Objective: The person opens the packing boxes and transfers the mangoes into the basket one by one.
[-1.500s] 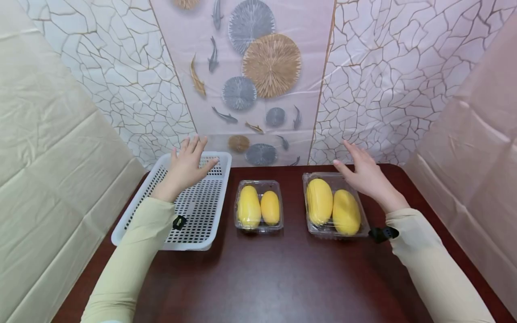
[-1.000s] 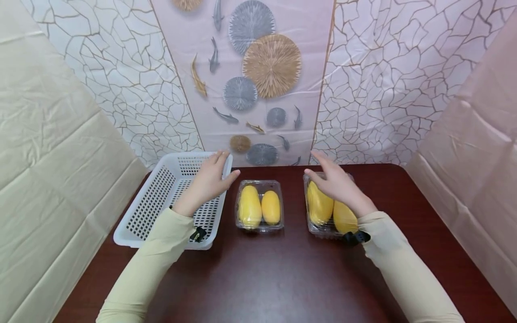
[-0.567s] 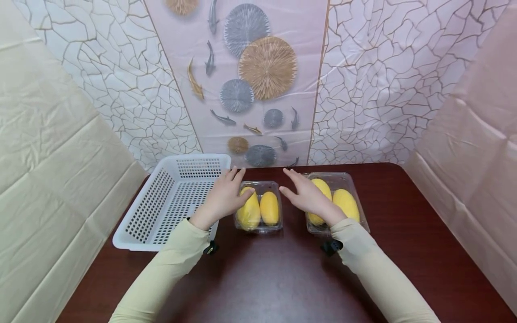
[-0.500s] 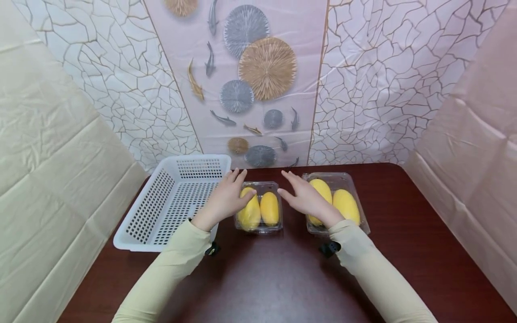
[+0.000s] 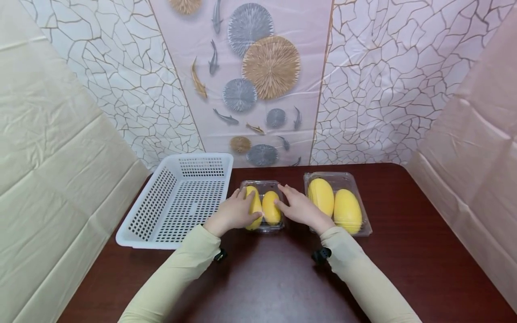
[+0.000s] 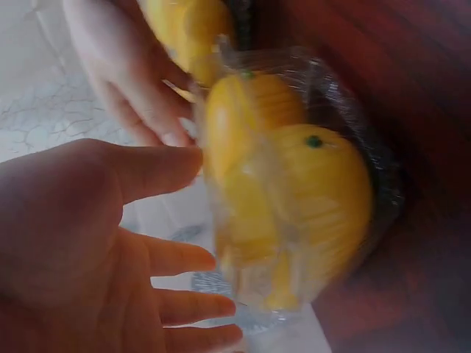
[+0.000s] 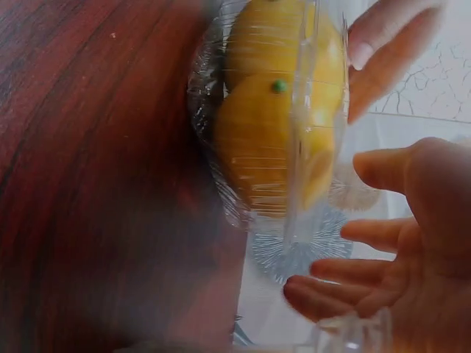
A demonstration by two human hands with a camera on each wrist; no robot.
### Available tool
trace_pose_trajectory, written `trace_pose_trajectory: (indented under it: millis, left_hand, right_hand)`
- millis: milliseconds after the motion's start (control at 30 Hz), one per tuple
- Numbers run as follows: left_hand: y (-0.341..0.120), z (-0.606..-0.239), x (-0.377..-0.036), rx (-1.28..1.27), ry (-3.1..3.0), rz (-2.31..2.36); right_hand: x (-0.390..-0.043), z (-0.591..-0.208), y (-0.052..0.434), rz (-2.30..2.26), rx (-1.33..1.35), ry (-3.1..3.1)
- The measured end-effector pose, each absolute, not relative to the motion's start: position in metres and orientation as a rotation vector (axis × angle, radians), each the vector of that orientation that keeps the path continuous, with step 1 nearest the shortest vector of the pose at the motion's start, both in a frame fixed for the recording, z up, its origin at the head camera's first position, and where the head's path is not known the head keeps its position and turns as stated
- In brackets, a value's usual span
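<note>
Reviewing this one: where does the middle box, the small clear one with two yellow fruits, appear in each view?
Head: the middle box sits just below centre, partly covered by the left hand.
Left wrist: right of centre, the middle box beyond the fingertips.
Right wrist: top middle, the middle box cut off by the upper edge.
Shared landmark: the dark red table, at right in the left wrist view, at left in the right.

Dark red wooden table (image 5: 266, 278): pale glare in front of the small clear plastic box (image 5: 267, 183); shadows front-left and front-right of it.
White crackle-patterned sheet (image 5: 383, 89): bright, faint sheen behind and right of the box.
Left wrist view: dim, hazy, box smeared.
Right wrist view: soft, box glinting.
</note>
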State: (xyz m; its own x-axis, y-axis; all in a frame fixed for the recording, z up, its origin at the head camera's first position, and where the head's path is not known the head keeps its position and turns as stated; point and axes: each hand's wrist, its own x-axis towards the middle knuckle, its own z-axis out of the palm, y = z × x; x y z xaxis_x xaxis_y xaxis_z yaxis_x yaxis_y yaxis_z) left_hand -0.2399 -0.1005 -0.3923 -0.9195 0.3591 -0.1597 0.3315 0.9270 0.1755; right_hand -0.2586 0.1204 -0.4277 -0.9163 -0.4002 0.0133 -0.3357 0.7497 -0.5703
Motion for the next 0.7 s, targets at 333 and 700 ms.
trace_pose_trajectory:
  millis: [333,700]
  left_hand:
    - [-0.102,-0.399,-0.241,0.505,2.846,0.308]
    - [-0.093,-0.399,-0.240,0.531,2.851,0.383]
  right_hand:
    - [-0.265,-0.440,0.114,-0.862,-0.576,2.850]
    - [-0.266,-0.436,0.126,-0.864,-0.584,2.810]
